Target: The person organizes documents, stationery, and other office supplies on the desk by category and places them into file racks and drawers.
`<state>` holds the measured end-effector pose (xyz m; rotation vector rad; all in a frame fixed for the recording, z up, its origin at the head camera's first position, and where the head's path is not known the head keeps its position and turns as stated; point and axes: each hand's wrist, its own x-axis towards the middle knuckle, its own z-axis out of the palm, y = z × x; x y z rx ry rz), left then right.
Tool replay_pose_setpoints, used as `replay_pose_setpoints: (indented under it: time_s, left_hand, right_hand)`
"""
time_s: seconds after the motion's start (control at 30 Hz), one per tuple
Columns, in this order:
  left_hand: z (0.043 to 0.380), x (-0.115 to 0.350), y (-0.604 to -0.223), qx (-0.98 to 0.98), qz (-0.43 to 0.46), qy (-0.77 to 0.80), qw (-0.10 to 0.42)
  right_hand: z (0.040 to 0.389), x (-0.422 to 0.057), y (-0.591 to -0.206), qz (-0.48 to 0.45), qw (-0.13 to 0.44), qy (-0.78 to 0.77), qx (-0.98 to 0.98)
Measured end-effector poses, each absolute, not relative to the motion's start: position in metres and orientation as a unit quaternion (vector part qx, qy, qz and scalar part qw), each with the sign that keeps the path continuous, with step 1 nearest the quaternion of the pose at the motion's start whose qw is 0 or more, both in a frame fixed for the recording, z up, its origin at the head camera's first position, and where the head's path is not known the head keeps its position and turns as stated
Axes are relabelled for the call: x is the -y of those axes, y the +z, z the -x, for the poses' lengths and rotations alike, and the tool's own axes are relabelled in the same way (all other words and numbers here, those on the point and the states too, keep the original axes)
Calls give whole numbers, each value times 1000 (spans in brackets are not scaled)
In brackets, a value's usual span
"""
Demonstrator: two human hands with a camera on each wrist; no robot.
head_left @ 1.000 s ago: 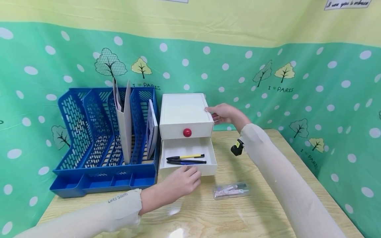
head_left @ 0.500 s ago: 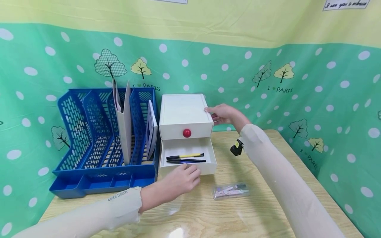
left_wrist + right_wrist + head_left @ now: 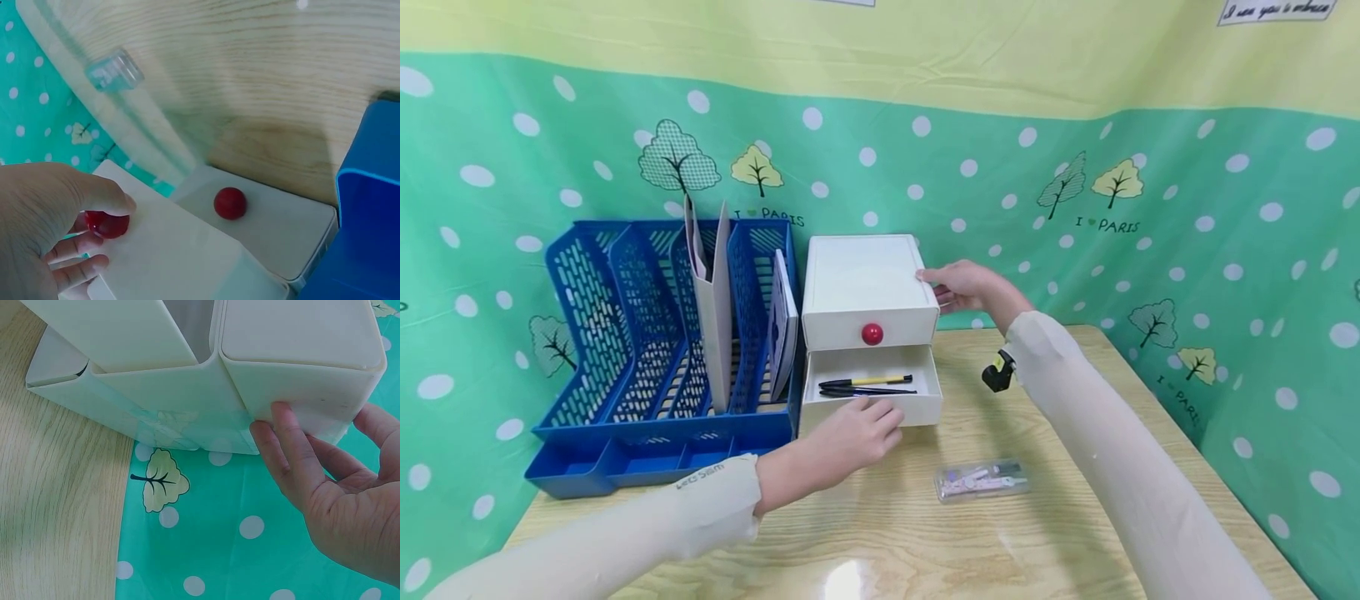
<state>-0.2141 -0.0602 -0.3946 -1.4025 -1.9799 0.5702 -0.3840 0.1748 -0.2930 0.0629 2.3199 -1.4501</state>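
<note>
A three-drawer cabinet [image 3: 865, 275] stands near the rear edge of the tabletop [image 3: 940, 550]. The left hand [image 3: 852, 437] pinches a red knob [image 3: 107, 226], hidden from the head view, on the open middle drawer [image 3: 922, 409]. Inside lie at least two pens [image 3: 880, 381], exact count unclear. The right hand [image 3: 970, 287], fingers spread, touches the cabinet's side.

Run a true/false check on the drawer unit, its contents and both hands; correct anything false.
1. The left hand pinches the red knob of the open drawer. True.
2. The top drawer is pulled out. False: it is closed.
3. A yellow-and-black pen lies in the open drawer. True.
4. The right hand holds that pen. False: it touches the side of the white drawer unit.
5. The clear stationery case lies on the wooden table. True.
</note>
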Motion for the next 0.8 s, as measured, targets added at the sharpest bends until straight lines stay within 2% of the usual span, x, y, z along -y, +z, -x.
replay_pose_setpoints:
  time_s: [0.8]
  left_hand:
    - [245, 60, -385, 772, 523, 212, 292]
  right_hand:
    - [384, -175, -293, -24, 199, -515, -833]
